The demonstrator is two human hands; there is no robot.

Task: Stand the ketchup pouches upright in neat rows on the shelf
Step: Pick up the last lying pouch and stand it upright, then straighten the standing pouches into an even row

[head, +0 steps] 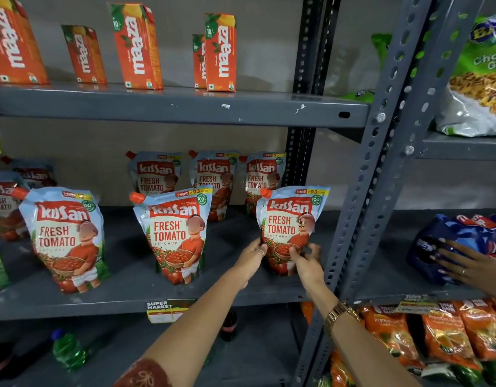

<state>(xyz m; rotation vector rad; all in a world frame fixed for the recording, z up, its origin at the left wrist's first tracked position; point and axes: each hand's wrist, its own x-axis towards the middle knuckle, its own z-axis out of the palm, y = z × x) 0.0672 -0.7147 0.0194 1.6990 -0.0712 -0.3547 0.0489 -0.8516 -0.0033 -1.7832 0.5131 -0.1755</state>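
Observation:
Several Kissan ketchup pouches stand upright on the grey middle shelf. In the front row stand a left pouch, a middle pouch and a right pouch. Both my hands hold the right pouch at its lower part: my left hand on its left edge, my right hand on its lower right corner. It stands close to the rack's upright post. Three more pouches stand in a back row against the wall, and others sit at the far left.
Maaza juice cartons stand on the shelf above. The grey perforated post divides the racks. Another person's hand rests on a blue pack to the right. Orange snack bags and a green bottle lie below.

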